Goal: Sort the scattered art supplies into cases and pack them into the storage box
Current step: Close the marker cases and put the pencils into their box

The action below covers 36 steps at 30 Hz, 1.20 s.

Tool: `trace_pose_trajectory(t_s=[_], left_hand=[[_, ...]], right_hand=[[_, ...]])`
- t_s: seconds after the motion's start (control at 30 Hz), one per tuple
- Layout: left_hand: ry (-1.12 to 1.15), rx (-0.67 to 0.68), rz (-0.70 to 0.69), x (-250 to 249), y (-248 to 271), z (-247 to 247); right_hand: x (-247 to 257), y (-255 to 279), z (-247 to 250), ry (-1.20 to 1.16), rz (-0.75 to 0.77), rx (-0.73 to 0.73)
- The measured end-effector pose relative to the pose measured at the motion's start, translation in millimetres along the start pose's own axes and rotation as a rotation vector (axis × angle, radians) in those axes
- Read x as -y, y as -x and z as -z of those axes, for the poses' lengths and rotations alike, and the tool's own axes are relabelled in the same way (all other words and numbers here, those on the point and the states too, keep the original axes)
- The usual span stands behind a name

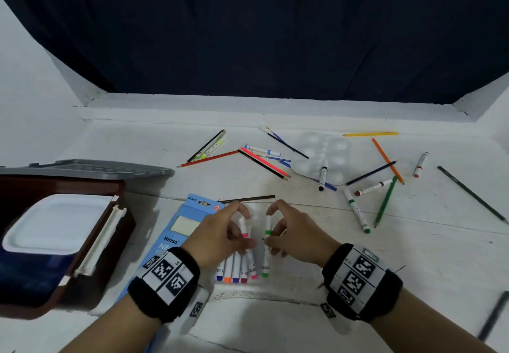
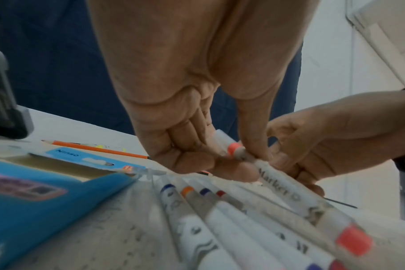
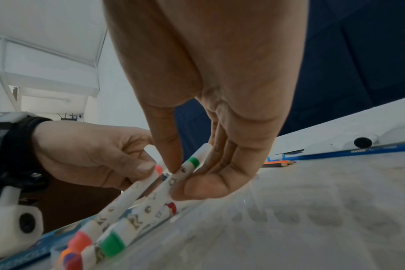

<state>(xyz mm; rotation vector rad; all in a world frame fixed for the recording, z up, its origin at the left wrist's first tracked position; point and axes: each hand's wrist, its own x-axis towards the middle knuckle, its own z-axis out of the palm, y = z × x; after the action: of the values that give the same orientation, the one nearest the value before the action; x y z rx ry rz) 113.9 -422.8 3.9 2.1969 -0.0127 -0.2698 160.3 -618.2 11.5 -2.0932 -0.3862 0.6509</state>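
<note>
Head view: near the bench's front edge, our left hand (image 1: 220, 232) pinches the pink marker (image 1: 246, 238), our right hand (image 1: 296, 231) the green marker (image 1: 267, 245), over the clear case (image 1: 256, 281); tilted ends may snag and roll free.

The head view looks down from above and behind the row of markers (image 1: 242, 268), taking in the whole table (image 1: 413, 256). Each wrist view sits low and very near that row, looking along its own palm toward it; all three share the row.
</note>
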Motion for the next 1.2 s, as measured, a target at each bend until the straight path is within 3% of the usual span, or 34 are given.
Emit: trace_pose_trajectory(t_s=[0.33,0.5,0.8,1.2], left_hand=[[-0.274,0.113,-0.053,6.1,-16.0,4.4],[-0.427,0.192,-0.118,6.0,-11.6,6.6],[-0.559,0.201,-0.136,5.4,-7.8,2.8],[-0.741,0.116,-0.070,9.2,-15.4,-2.3]], right_hand=[[-3.2,-5.9,-4.4,0.001,-0.020,0.051],[-2.2,-5.7,-4.9,0.209,0.023,0.028],[-2.6,-3.2,-12.0,0.565,0.113,0.039],[-4.6,1.2,-12.7,0.594,0.133,-0.016]])
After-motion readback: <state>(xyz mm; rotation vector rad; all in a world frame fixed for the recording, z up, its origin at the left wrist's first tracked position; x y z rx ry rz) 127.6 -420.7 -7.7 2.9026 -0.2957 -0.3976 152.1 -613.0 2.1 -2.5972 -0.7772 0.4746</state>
